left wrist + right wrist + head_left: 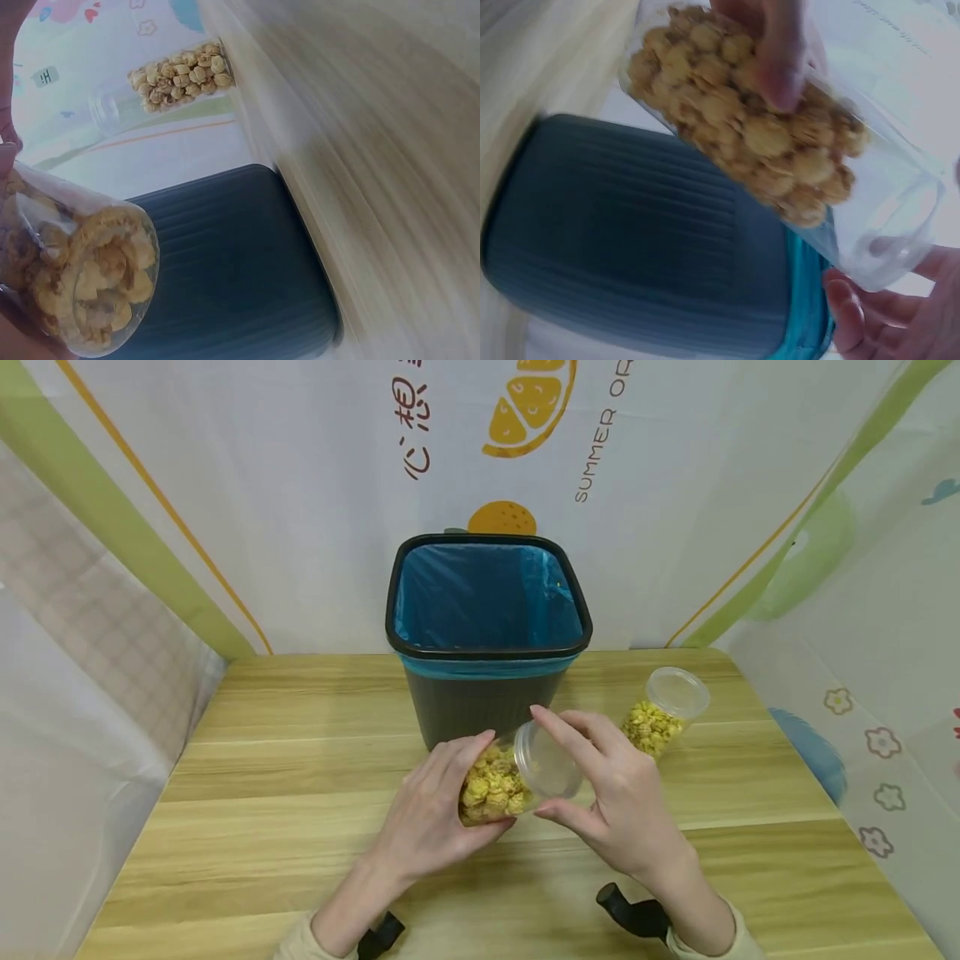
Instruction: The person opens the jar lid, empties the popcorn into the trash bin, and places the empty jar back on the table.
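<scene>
In the head view a clear plastic jar (491, 789) of yellow popcorn lies tilted, its top toward the right. My left hand (423, 814) grips its lower body, thumb in front and fingers behind. Around the clear round lid (558, 764), my right hand (618, 789) holds thumb and fingers on opposite edges. The right wrist view shows the popcorn (742, 127) filling the lower part of this jar, with bare space near the lid. Part of the left hand is hidden behind the jar.
Just beyond the hands stands a dark trash bin (480, 697) with a blue liner (480, 585). A second capped jar (652, 727) of popcorn stands to its right on the wooden table (300, 777). Printed white curtains (300, 485) enclose the back and sides.
</scene>
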`<state>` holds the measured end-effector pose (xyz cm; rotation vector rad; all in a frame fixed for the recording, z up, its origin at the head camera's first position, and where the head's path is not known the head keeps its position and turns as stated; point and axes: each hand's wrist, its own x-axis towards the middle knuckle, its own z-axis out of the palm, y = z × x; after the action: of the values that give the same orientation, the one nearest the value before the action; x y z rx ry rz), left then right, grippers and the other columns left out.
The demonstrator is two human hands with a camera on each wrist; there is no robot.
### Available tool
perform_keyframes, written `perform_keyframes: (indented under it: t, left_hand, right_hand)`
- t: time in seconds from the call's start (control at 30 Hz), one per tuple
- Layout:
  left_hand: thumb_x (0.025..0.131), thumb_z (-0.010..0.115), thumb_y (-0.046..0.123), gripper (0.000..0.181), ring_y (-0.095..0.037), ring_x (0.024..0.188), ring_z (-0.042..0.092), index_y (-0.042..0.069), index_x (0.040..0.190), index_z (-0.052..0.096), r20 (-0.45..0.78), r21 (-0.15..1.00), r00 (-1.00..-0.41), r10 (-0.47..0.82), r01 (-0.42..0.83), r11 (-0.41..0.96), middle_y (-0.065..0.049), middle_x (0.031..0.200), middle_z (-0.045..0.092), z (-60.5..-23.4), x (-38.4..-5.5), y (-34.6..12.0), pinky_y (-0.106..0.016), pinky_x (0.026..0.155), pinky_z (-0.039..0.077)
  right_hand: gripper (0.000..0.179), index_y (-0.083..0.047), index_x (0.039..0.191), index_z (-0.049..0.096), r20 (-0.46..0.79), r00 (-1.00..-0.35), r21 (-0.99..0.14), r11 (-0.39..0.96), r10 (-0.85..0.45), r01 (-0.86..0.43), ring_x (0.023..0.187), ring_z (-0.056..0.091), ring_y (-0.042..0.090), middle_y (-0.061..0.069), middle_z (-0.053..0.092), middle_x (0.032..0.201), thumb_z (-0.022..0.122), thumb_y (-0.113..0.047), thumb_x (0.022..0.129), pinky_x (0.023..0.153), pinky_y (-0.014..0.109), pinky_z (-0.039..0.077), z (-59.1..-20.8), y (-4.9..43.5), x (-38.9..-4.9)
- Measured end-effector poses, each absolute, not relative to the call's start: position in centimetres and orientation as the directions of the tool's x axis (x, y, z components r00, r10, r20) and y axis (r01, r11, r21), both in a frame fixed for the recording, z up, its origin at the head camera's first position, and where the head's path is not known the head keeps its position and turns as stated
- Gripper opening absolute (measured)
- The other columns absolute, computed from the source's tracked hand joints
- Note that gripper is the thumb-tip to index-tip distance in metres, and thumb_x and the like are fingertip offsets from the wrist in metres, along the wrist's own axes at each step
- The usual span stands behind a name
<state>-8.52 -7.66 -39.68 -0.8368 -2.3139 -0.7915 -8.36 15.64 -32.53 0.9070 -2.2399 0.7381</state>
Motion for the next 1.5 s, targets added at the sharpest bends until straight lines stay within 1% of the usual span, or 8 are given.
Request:
perform_keyframes:
  t: [0.2, 0.4, 0.53, 0.7, 1.03, 1.2, 1.3, 1.5]
  left_hand:
    - [0.066, 0.095, 0.045, 0.104, -0.020, 0.114, 0.063, 0.014, 0.152, 0.045, 0.679, 0.280, -0.631, 0.376, 0.695, 0.662, -0.005, 0.135, 0.062, -39.6, -8.5, -7.8, -0.040, 0.088, 0.061]
    - [0.067, 0.093, 0.048, 0.100, -0.020, 0.110, 0.068, 0.013, 0.150, 0.048, 0.701, 0.229, -0.592, 0.396, 0.714, 0.662, -0.005, 0.132, 0.066, -39.3, -8.7, -8.0, -0.038, 0.083, 0.063]
    - [0.068, 0.092, 0.048, 0.099, -0.020, 0.108, 0.070, 0.012, 0.150, 0.049, 0.704, 0.210, -0.578, 0.411, 0.724, 0.658, -0.004, 0.130, 0.067, -39.2, -8.8, -8.3, -0.037, 0.083, 0.063]
    - [0.066, 0.092, 0.046, 0.101, -0.020, 0.107, 0.071, 0.012, 0.151, 0.047, 0.695, 0.231, -0.576, 0.431, 0.746, 0.624, -0.004, 0.130, 0.069, -39.3, -8.9, -8.4, -0.037, 0.082, 0.064]
    - [0.067, 0.091, 0.047, 0.100, -0.019, 0.106, 0.068, 0.014, 0.151, 0.048, 0.694, 0.223, -0.582, 0.424, 0.734, 0.642, -0.002, 0.129, 0.067, -39.2, -8.9, -8.5, -0.036, 0.082, 0.062]
    - [0.066, 0.092, 0.046, 0.097, -0.018, 0.105, 0.065, 0.016, 0.149, 0.051, 0.700, 0.209, -0.579, 0.418, 0.725, 0.656, -0.002, 0.127, 0.065, -39.2, -8.9, -8.4, -0.038, 0.084, 0.061]
    - [0.066, 0.093, 0.045, 0.098, -0.020, 0.107, 0.064, 0.017, 0.149, 0.051, 0.703, 0.194, -0.583, 0.408, 0.709, 0.678, -0.003, 0.127, 0.064, -39.2, -8.8, -8.4, -0.040, 0.087, 0.060]
    - [0.066, 0.095, 0.046, 0.100, -0.026, 0.113, 0.062, 0.018, 0.150, 0.050, 0.713, 0.102, -0.571, 0.407, 0.658, 0.746, -0.006, 0.130, 0.062, -39.1, -8.4, -8.4, -0.044, 0.093, 0.058]
  right_hand:
    - [0.071, -0.022, 0.145, 0.060, 0.626, -0.655, -0.282, 0.661, -0.423, -0.696, 0.074, 0.060, 0.008, 0.004, 0.071, 0.116, 0.052, -0.071, 0.095, 0.059, 0.019, 0.048, -32.0, 16.2, -8.0]
    - [0.064, -0.022, 0.144, 0.061, 0.577, -0.688, -0.349, 0.628, -0.441, -0.695, 0.072, 0.051, 0.001, 0.000, 0.069, 0.117, 0.064, -0.062, 0.093, 0.059, 0.017, 0.047, -31.8, 16.6, -8.0]
    - [0.064, -0.024, 0.147, 0.058, 0.548, -0.693, -0.367, 0.609, -0.469, -0.703, 0.079, 0.053, 0.002, -0.002, 0.067, 0.120, 0.073, -0.053, 0.091, 0.063, 0.015, 0.045, -31.6, 16.8, -8.0]
    - [0.071, -0.023, 0.149, 0.056, 0.546, -0.654, -0.357, 0.561, -0.524, -0.747, 0.102, 0.061, 0.006, -0.004, 0.064, 0.128, 0.084, -0.039, 0.085, 0.083, 0.018, 0.050, -31.5, 17.1, -8.1]
    - [0.082, -0.025, 0.157, 0.045, 0.482, -0.643, -0.274, 0.595, -0.595, -0.756, 0.139, 0.055, 0.019, -0.002, 0.046, 0.161, 0.080, -0.047, 0.087, 0.102, 0.039, 0.054, -30.8, 18.3, -7.8]
    - [0.078, -0.023, 0.155, 0.047, 0.557, -0.654, -0.242, 0.653, -0.512, -0.717, 0.103, 0.072, 0.013, 0.001, 0.066, 0.137, 0.055, -0.068, 0.092, 0.077, 0.027, 0.059, -31.2, 18.3, -8.0]
    - [0.075, -0.024, 0.150, 0.055, 0.591, -0.665, -0.229, 0.695, -0.457, -0.681, 0.076, 0.067, 0.007, -0.001, 0.072, 0.114, 0.045, -0.073, 0.094, 0.057, 0.019, 0.049, -31.6, 18.0, -8.1]
    - [0.065, -0.023, 0.141, 0.063, 0.546, -0.731, -0.276, 0.736, -0.409, -0.618, 0.072, 0.064, 0.004, -0.005, 0.073, 0.099, 0.063, -0.065, 0.091, 0.056, 0.019, 0.048, -32.0, 17.7, -8.1]
